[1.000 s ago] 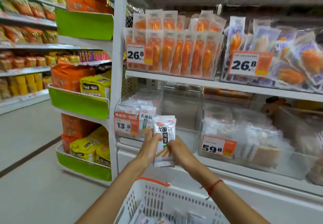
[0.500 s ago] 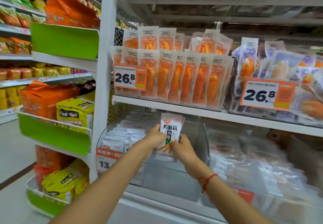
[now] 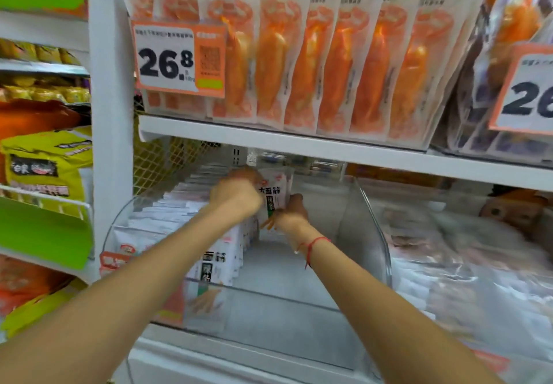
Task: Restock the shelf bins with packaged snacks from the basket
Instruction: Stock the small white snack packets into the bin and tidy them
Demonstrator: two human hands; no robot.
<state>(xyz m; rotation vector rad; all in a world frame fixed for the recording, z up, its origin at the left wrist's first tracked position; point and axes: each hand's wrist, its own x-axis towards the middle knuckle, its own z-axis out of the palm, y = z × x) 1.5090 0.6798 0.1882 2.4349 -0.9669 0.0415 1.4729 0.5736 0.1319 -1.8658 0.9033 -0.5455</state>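
Note:
A small stack of white snack packets [image 3: 275,195] with black and green print stands upright between both hands, deep inside a clear plastic shelf bin [image 3: 368,234]. My left hand [image 3: 236,192] grips the stack's left side and top. My right hand [image 3: 294,211] holds its lower right edge; a red string is tied at that wrist. A row of the same white packets [image 3: 185,222] fills the left part of the bin. The bin's right half shows bare floor. The basket is out of view.
Directly above the bin runs a white shelf board [image 3: 299,144] carrying orange packets [image 3: 299,63] and a 26.8 price tag [image 3: 179,60]. A neighbouring clear bin [image 3: 463,264] of pale packets sits to the right. A white upright post [image 3: 110,114] and green-fronted racks [image 3: 42,234] stand left.
Both hands have carried the packets forward and down into the back of the bin, under the shelf board. The camera has moved much closer to the shelf.

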